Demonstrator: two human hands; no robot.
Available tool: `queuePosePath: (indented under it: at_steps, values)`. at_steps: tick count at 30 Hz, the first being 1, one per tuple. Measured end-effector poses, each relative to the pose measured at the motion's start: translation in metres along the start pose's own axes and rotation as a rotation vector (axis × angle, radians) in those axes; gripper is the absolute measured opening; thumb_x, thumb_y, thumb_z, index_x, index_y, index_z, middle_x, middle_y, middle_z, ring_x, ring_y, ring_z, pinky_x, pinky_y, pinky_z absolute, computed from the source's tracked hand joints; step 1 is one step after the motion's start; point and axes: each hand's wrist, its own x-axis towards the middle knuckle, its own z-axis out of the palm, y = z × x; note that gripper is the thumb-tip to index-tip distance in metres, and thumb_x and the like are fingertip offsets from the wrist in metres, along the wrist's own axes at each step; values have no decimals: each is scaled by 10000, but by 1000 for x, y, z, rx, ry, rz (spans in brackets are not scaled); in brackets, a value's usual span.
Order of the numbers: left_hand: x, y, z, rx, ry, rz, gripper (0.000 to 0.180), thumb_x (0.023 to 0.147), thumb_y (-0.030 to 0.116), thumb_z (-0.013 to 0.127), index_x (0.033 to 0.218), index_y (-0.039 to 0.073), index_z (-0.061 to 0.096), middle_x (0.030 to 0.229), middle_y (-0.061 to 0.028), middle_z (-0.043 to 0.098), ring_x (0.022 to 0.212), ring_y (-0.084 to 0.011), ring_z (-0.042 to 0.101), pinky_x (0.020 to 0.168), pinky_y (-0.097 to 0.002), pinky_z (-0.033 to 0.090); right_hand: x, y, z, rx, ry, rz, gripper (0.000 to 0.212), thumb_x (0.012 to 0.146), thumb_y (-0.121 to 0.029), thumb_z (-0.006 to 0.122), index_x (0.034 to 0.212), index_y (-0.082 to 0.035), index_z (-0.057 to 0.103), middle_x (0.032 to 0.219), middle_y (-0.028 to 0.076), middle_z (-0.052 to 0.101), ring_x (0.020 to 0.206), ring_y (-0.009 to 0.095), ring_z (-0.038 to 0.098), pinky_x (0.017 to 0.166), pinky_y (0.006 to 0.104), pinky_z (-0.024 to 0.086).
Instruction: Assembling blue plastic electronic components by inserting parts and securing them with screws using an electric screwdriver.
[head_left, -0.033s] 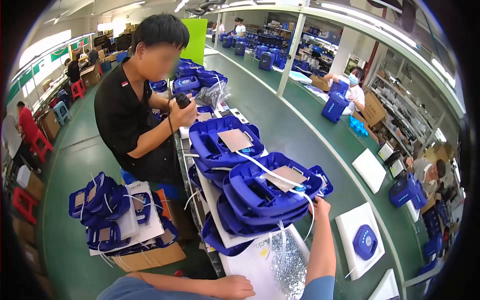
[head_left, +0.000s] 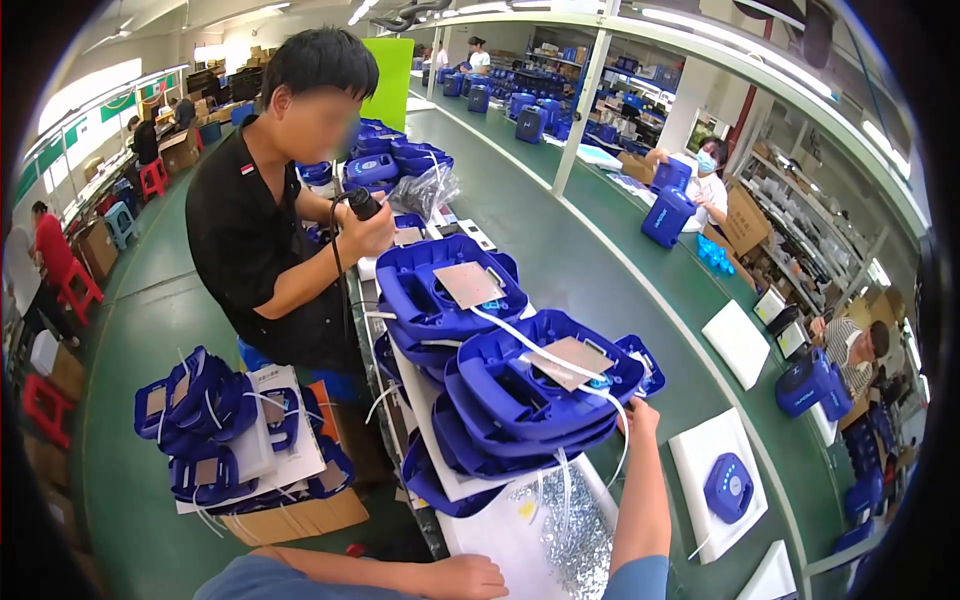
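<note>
Stacked blue plastic housings (head_left: 520, 400) rise in front of me, with flat metal plates (head_left: 468, 285) and white cables on their upper sides. My right hand (head_left: 642, 418) is at the stack's near right side, its fingers closed at the rim of a housing, with the fingertips partly hidden. A white cable (head_left: 560, 357) runs across the top housing and hangs down beside that hand. My left hand (head_left: 468, 578) rests as a loose fist near the front edge of a white board (head_left: 490, 545), with no object showing in it. Silvery bubble wrap (head_left: 580, 530) lies between my forearms.
A co-worker in black (head_left: 270, 210) stands at the left, holding a dark corded tool (head_left: 362, 204). More housings (head_left: 205, 405) are piled on cardboard at lower left. On the green conveyor (head_left: 600, 290), white foam pads (head_left: 735, 345) and a blue round-cornered unit (head_left: 728, 488) lie to the right.
The picture shifts very slightly. Both my hands and the stack hold their places, and the co-worker's tool tilts a little.
</note>
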Motion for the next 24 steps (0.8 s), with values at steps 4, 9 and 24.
queuePosePath:
  at_steps: [4, 9, 24]
  values:
    - [15, -2, -23, -130, -50, 78, 133, 814, 217, 660, 839, 87, 670, 776, -68, 637, 721, -292, 631, 641, -435, 487, -15, -13, 2, -42, 44, -14, 372, 967, -148, 733, 1211, 99, 599, 1044, 315, 714, 805, 421, 778, 645, 442, 686]
    - [11, -11, -17, -264, -73, -31, 155, 850, 200, 656, 777, 63, 663, 775, -137, 663, 748, -350, 656, 654, -487, 498, -22, -15, 10, 99, 40, -164, 288, 904, -124, 776, 999, 105, 629, 891, 164, 700, 666, 277, 713, 561, 416, 618]
    - [4, -7, -16, -236, -106, -99, 245, 871, 110, 731, 1104, 35, 737, 1006, -90, 732, 948, -316, 693, 834, -437, 568, -45, -26, -1, 59, 140, -177, 230, 937, -86, 759, 979, 112, 651, 922, 218, 705, 774, 348, 767, 691, 438, 701]
